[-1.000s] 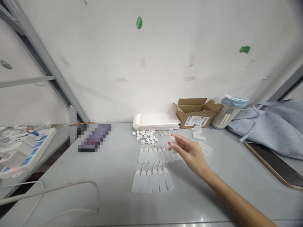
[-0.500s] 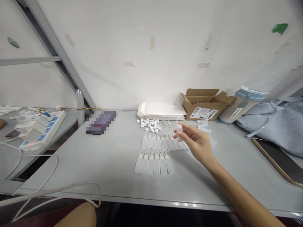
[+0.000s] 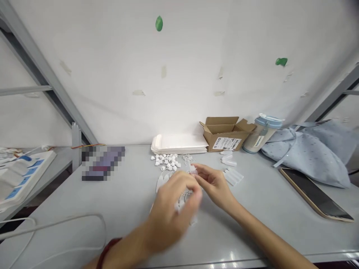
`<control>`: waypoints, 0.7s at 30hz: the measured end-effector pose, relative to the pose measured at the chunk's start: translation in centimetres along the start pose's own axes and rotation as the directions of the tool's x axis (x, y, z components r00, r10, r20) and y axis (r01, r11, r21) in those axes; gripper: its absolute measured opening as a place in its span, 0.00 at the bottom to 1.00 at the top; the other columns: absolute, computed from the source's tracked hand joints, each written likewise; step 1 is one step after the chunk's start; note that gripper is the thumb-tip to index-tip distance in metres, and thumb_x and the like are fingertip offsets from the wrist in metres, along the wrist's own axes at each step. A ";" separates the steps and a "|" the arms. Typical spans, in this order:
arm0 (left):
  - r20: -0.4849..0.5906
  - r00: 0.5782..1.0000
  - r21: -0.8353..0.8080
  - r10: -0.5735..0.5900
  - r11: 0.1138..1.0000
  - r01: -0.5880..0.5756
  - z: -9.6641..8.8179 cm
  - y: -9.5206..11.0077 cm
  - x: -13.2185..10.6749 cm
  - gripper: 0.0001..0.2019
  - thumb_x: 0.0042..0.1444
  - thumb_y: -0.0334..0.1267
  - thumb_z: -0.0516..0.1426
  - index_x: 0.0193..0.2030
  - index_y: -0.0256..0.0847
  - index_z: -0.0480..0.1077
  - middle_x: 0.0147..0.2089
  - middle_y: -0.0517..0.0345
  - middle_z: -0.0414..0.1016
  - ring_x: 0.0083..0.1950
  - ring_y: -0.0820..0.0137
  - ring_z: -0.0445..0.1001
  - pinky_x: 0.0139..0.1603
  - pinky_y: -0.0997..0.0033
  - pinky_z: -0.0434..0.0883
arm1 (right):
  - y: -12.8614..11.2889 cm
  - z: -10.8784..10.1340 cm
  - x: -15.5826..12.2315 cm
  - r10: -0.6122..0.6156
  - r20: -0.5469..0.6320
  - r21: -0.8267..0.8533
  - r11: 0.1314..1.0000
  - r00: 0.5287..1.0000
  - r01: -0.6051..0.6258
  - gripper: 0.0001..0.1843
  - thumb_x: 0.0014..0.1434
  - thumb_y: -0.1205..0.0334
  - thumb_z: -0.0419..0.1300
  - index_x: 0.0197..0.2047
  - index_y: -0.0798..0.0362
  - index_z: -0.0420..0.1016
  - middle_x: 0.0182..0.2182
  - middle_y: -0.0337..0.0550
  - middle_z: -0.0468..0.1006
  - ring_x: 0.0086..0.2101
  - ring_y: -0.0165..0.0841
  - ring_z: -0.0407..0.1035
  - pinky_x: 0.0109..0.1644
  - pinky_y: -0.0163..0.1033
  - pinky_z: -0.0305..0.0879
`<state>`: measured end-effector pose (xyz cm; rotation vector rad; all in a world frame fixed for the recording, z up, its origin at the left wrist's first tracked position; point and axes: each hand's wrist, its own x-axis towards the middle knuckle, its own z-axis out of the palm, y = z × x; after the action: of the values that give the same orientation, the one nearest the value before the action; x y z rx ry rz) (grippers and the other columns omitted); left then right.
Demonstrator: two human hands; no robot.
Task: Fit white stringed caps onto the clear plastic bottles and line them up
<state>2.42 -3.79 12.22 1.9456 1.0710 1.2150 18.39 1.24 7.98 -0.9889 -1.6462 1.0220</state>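
Observation:
My right hand point(image 3: 214, 185) pinches a small translucent plastic bottle point(image 3: 193, 170) between thumb and fingers, a little above the table. In front of it, nearer to me, is my left hand point(image 3: 175, 209), smeared by motion with its fingers curled; whether it holds anything does not show. Beneath and behind the left hand lie rows of similar small bottles point(image 3: 160, 183) with white cords, mostly covered. A pile of small white caps point(image 3: 168, 161) sits beyond them, beside some loose thin white cords point(image 3: 187, 158). More translucent bottles point(image 3: 233, 177) rest to the right of my right hand.
At the wall are a stack of white envelopes point(image 3: 181, 144), an open cardboard box point(image 3: 227, 140) and a blue-lidded tumbler point(image 3: 260, 134). A pale blue cloth bag point(image 3: 305, 153) and a phone point(image 3: 314, 194) lie right. Leftward are a power strip point(image 3: 30, 173) and white cable point(image 3: 70, 220).
My left hand has come into view from the lower left and covers much of the bottle rows. The right hand still holds the bottle. The camera view has shifted.

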 end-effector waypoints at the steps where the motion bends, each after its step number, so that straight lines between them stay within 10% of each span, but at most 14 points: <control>1: 0.021 0.998 -0.051 -0.061 0.997 0.062 -0.1 -0.4 0.7 0.09 0.61 0.37 0.51 0.36 0.40 0.71 0.36 0.57 0.73 0.37 0.70 0.71 0.41 0.68 0.69 | 0.1 0.1 0.0 0.001 0.007 0.001 1.000 1.000 -0.001 0.19 0.56 0.55 0.58 0.47 0.56 0.71 0.27 0.41 0.76 0.29 0.35 0.73 0.31 0.38 0.66; 8: 0.088 0.900 -0.380 -0.427 0.821 0.426 -0.7 -4.6 2.5 0.08 0.53 0.39 0.56 0.33 0.40 0.75 0.33 0.58 0.74 0.34 0.71 0.66 0.39 0.71 0.63 | 0.3 0.6 -0.3 0.037 0.054 0.028 0.999 0.998 -0.038 0.18 0.56 0.55 0.59 0.47 0.55 0.71 0.27 0.42 0.77 0.29 0.35 0.73 0.32 0.39 0.67; 21: 0.151 0.866 -0.513 -0.477 0.711 0.481 -0.9 -5.4 1.8 0.07 0.50 0.38 0.59 0.32 0.40 0.78 0.30 0.57 0.74 0.33 0.72 0.64 0.40 0.70 0.62 | 0.5 0.9 -0.6 0.047 0.066 0.063 0.997 0.997 -0.052 0.19 0.55 0.55 0.60 0.48 0.54 0.71 0.30 0.43 0.78 0.30 0.35 0.74 0.36 0.42 0.69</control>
<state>0.36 0.55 8.99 1.1384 1.0065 1.0545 17.72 0.64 7.12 -0.9671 -1.6370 1.1439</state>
